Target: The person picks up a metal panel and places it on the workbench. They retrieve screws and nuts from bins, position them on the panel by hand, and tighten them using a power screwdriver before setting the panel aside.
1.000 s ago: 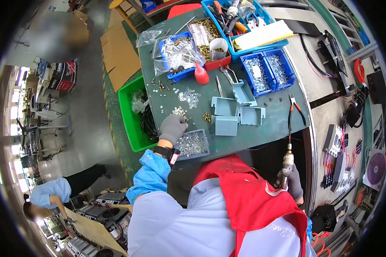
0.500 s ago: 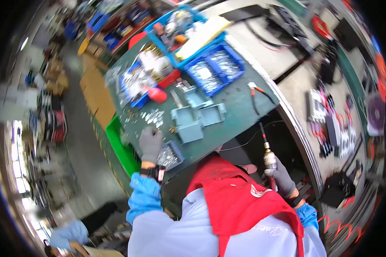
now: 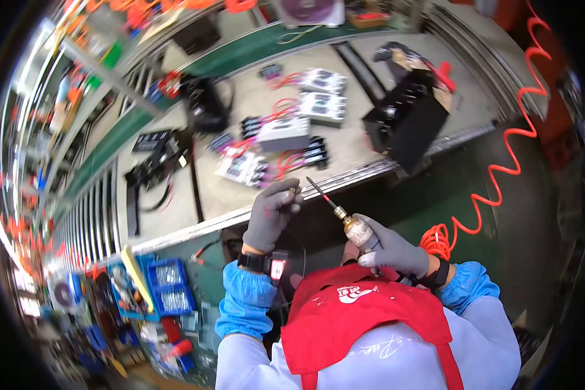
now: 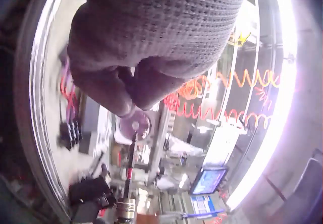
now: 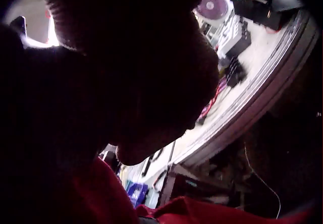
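My left hand (image 3: pixel 268 216), in a grey knit glove, is raised in front of the bench edge in the head view. Its thumb and fingers pinch a small brass-coloured piece (image 3: pixel 295 190), mostly hidden by the fingertips. Over to the right, my gloved right hand (image 3: pixel 396 248) grips a power screwdriver (image 3: pixel 357 229) by its body. The long dark bit (image 3: pixel 317 188) points up and left, its tip a short way from the left fingertips. In the left wrist view the bit (image 4: pixel 132 156) appears below the pinched fingers. The right wrist view is mostly dark glove.
Ahead is a metal-edged bench (image 3: pixel 370 170) bearing white and grey modules (image 3: pixel 285 132) with red wires and a black box (image 3: pixel 409 120). An orange coiled hose (image 3: pixel 494 175) hangs at right. Blue bins (image 3: pixel 170 286) stand on the green table at lower left.
The view has turned from the green table to the bench. My left hand has left the small hardware with a piece in its fingers; the screwdriver in my right hand is now near it.
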Demonstrator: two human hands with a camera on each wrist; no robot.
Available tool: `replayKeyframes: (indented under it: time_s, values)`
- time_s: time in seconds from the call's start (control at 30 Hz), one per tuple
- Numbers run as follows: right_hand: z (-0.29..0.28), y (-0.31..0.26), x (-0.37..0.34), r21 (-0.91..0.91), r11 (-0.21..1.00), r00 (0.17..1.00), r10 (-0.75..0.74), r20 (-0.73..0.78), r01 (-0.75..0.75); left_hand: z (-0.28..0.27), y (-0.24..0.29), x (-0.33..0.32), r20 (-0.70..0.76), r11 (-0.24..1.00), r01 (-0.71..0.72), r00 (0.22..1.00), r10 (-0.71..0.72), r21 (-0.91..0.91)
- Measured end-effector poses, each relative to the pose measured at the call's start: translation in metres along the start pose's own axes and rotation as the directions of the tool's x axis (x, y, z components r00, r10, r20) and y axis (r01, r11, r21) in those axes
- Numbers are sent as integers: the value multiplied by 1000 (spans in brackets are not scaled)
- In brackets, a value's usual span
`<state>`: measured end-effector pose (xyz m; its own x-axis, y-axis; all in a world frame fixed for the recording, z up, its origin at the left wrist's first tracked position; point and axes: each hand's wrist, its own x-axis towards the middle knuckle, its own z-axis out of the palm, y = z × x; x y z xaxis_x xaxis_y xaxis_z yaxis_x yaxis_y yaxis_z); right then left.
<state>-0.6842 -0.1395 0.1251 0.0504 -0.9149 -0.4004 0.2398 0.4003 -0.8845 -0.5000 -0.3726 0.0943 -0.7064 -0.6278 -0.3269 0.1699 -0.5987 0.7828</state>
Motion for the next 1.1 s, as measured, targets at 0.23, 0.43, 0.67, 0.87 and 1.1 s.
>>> replayKeyframes:
  time_s: [0.23,0.43,0.67,0.87,1.1]
  values:
    - [-67,8,-56,194,975,962,-57,-267,112,129,-29,109,251,979,127,954,-165,160]
    - [-102,9,-65,229,967,923,-14,-385,110,193,-49,172,394,938,264,856,-335,224]
    - [-138,7,-41,142,963,803,-107,-586,231,229,-61,261,533,893,371,716,-451,256]
    - [-163,-23,-15,196,961,754,-18,-657,194,267,-50,318,475,830,327,699,-534,452]
    - [-204,-10,0,798,474,922,-91,-375,372,293,-50,408,575,630,-39,456,-680,776]
